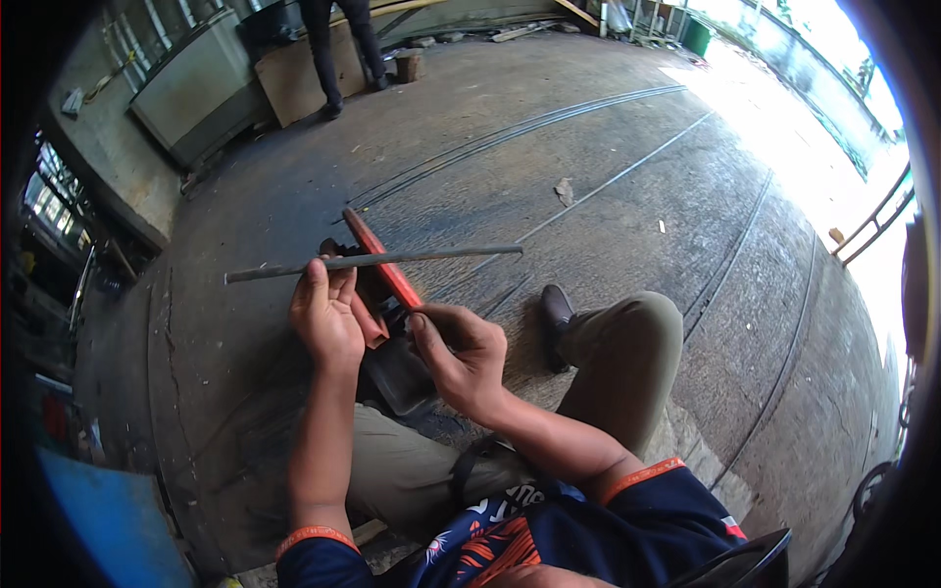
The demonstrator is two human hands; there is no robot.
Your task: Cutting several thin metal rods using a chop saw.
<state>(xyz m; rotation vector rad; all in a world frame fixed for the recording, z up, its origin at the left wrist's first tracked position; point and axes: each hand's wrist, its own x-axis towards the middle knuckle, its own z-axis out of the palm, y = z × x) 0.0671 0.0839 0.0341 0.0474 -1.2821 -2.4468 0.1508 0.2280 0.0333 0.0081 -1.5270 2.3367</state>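
My left hand (330, 318) is closed, thumb and fingers pinching a thin grey metal rod (451, 254). The rod lies nearly level and crosses over a red metal tool with a long lever-like bar (377, 250) and dark parts at its far end. A second red piece, like a channel (369, 323), runs beside that bar, close to my left hand. Closed round the near end of the red bar is my right hand (466, 358). The exact kind of the red tool cannot be made out.
Long metal rods (520, 127) lie across the concrete floor (627, 235). A dark flat-topped block (400, 377) stands by my knees. Far off, a person (338, 44) stands by a brown board (294, 83) and a grey cabinet (191, 83). A blue panel (113, 519) is at lower left.
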